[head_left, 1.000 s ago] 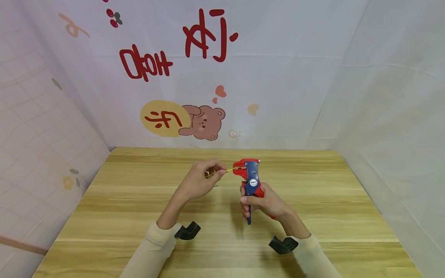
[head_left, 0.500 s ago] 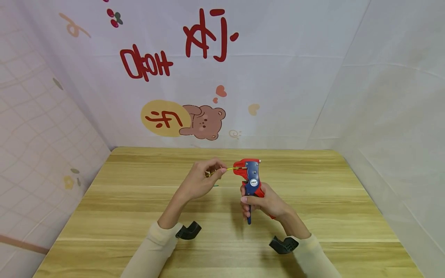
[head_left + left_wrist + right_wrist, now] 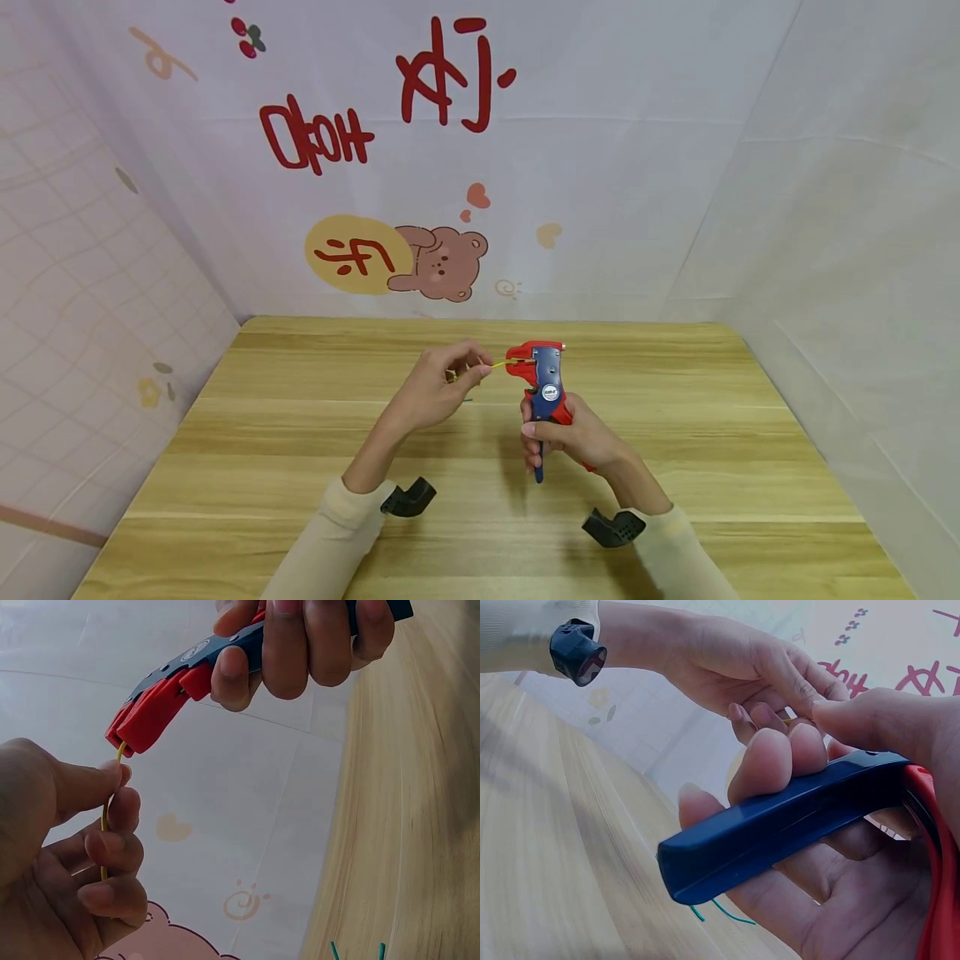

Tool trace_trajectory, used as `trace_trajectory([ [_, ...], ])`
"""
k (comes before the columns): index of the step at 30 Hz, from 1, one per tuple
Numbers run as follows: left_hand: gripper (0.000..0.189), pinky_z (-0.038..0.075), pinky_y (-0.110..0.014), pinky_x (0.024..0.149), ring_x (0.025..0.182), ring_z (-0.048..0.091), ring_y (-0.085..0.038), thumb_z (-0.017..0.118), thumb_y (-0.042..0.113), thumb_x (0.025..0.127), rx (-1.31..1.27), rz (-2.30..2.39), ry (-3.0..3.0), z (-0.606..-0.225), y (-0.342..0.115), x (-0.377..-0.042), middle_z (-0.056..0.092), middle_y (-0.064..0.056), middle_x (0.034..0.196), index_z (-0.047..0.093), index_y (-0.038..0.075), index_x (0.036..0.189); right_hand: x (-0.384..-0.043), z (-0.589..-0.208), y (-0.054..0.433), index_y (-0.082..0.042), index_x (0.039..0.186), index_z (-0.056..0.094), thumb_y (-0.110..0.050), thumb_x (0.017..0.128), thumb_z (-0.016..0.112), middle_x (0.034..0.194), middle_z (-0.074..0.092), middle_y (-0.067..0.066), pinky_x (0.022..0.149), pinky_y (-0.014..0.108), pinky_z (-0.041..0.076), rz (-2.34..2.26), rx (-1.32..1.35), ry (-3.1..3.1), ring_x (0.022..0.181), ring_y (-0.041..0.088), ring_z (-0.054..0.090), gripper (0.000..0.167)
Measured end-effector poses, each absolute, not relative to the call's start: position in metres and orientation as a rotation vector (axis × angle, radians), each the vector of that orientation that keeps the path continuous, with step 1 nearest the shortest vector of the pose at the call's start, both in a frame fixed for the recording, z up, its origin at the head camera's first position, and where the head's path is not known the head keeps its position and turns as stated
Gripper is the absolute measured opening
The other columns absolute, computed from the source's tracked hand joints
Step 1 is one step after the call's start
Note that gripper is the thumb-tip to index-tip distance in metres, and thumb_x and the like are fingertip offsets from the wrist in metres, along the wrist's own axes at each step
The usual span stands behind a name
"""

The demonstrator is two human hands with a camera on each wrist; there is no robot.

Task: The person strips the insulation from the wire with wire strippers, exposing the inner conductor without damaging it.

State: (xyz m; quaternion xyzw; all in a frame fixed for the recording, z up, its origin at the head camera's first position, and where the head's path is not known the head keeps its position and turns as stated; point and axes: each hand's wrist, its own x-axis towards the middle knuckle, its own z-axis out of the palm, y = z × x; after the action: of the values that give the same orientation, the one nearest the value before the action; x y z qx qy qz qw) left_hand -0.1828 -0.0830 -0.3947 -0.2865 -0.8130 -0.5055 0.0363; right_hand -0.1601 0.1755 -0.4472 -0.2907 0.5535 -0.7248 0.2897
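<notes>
A thin yellow wire is pinched between thumb and forefinger of my left hand, left of the tool. Its other length runs down along the curled fingers in the left wrist view. My right hand grips a blue and red wire stripper upright, fingers wrapped around its handles. In the left wrist view the wire enters the stripper's red nose; the inserted end is mostly hidden. The right wrist view shows the blue handle lying across the fingers.
Thin green wires lie on the wooden table below the hands, partly hidden by the left hand in the head view. A pale printed cloth wall stands behind the table and along both sides.
The yellow wire lies deeper in the stripper's mouth than a second ago. Both hands and the stripper have shifted very slightly to the right; both grips look the same.
</notes>
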Motion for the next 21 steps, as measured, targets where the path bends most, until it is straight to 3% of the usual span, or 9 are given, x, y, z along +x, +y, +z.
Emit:
trace_trajectory([
  [21,0.005,0.041,-0.023,0.056,0.059,0.051,-0.010,0.068,0.016,0.099,-0.881,-1.507,-2.489,-0.3935,-0.0841,-0.1816,0.062,0.005,0.073,0.074,0.015,0.099,-0.1592,-0.4505,0.1723,-0.003,0.104,0.054,0.000,0.102,0.054,0.077,0.064,0.006,0.068,0.044,0.063,-1.889,-0.770,1.538,0.066,0.016,0.066,0.004],
])
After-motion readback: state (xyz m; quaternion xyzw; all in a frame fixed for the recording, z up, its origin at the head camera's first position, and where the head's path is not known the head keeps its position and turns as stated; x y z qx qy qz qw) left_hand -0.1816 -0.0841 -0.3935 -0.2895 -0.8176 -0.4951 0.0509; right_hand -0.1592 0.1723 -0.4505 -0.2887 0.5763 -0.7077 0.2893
